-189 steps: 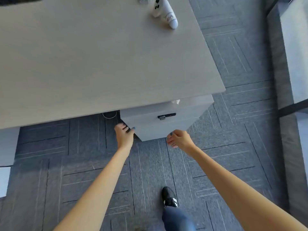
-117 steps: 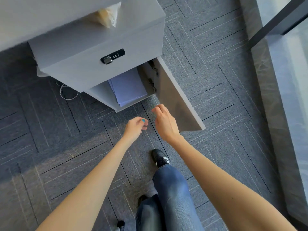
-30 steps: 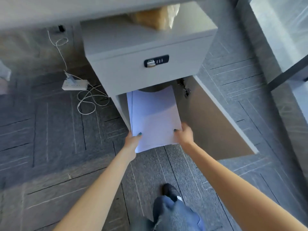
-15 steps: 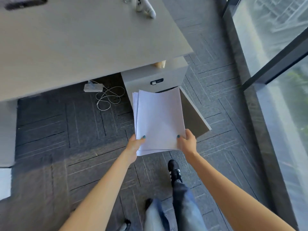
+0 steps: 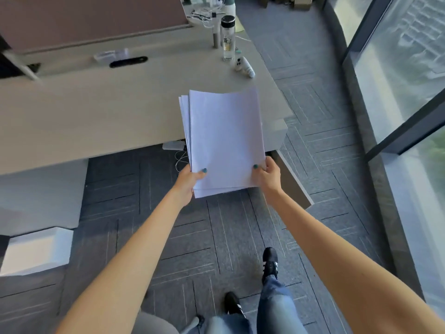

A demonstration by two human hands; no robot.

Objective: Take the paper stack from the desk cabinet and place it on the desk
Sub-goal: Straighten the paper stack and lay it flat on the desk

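I hold a stack of white paper [image 5: 225, 138] flat in the air with both hands. My left hand [image 5: 189, 180] grips its near left corner and my right hand [image 5: 268, 175] grips its near right corner. The far half of the stack hangs over the front right part of the light wooden desk [image 5: 96, 116]. The desk cabinet [image 5: 279, 132] is mostly hidden behind the paper, and its open door [image 5: 292, 179] sticks out to the right of my right hand.
On the desk's far right stand a clear bottle [image 5: 228, 38] and a white controller [image 5: 244, 66]. A cable slot [image 5: 128, 61] lies farther back. A glass wall [image 5: 409, 92] runs along the right. A white box [image 5: 36, 249] sits on the floor at the left.
The paper stack has come out of the cabinet and risen above the desk edge. My view has lifted, so the desk top now shows.
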